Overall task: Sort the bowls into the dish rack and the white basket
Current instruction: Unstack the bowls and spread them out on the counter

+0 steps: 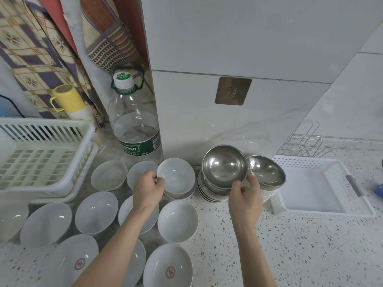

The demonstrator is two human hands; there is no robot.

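Left hand (148,188) pinches white bowl (176,176); right hand (244,195) apparently grips steel bowl (224,165).

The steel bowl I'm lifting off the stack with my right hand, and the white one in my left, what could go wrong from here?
1. The right hand pinches the tilted steel bowl only at its near rim; it may slip back onto the steel stack.
2. That bowl sits very close to the second steel bowl; they might knock.
3. The left hand holds the white bowl by its edge over crowded white bowls; a drop could chip them.
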